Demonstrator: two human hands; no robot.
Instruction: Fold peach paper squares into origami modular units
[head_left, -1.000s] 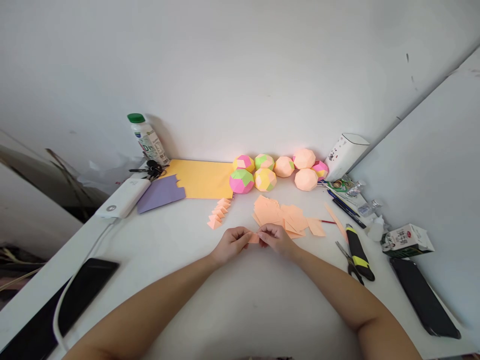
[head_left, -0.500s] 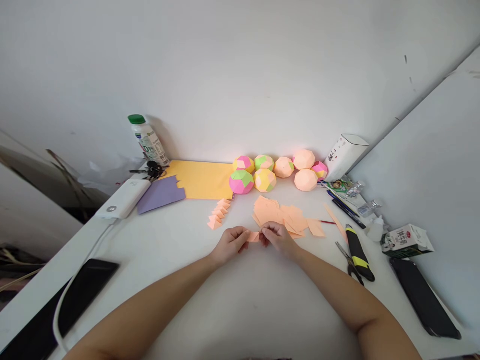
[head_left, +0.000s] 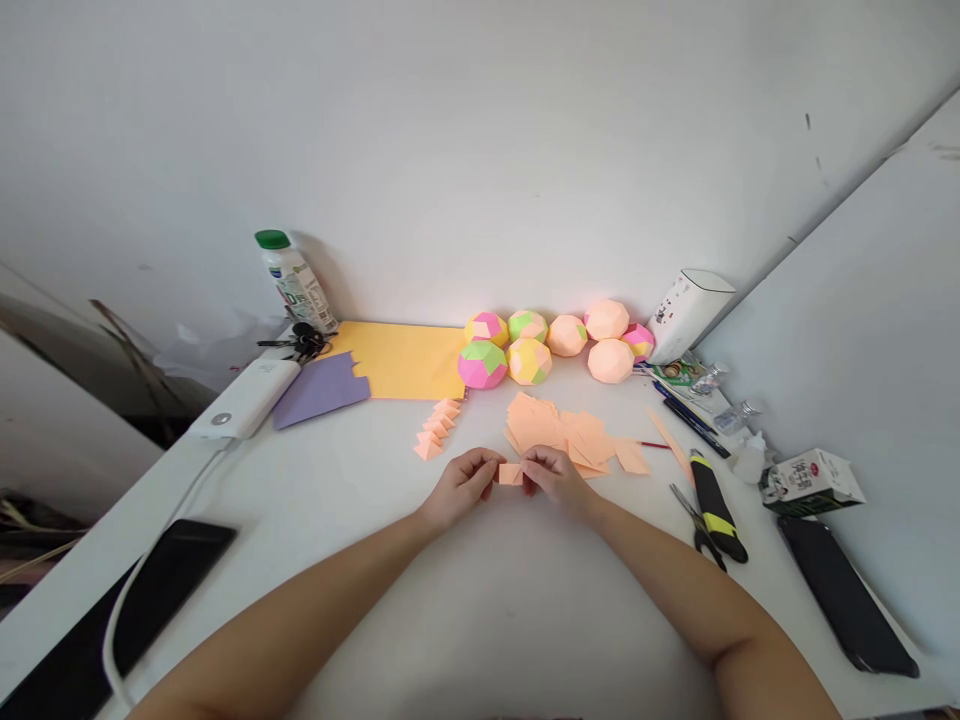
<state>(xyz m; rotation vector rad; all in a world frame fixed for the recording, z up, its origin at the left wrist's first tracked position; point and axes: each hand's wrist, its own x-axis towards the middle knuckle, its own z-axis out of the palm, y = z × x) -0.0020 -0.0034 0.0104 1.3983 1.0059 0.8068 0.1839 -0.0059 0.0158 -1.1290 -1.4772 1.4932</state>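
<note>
Both my hands meet at the middle of the white table [head_left: 480, 600]. My left hand [head_left: 461, 485] and my right hand [head_left: 555, 478] each pinch one end of a small folded peach paper piece [head_left: 511, 474], held just above the tabletop. Right behind it lies a loose pile of peach paper squares [head_left: 570, 432]. A short row of folded peach units [head_left: 437, 428] sits to the left of the pile. Several paper polyhedron balls [head_left: 529, 360], some multicoloured and some plain peach, stand along the wall.
Yellow paper [head_left: 405, 358] and purple paper [head_left: 321, 388] lie at the back left, beside a power bank [head_left: 244, 398], keys [head_left: 302, 340] and a bottle [head_left: 295, 280]. Scissors [head_left: 712, 510], pens, a milk carton [head_left: 814, 482] and a dark phone [head_left: 844, 590] are on the right. Another dark device [head_left: 112, 620] lies front left.
The hands have lifted and turned the small peach piece slightly, so its flat face now shows between the fingers. Nothing else has moved.
</note>
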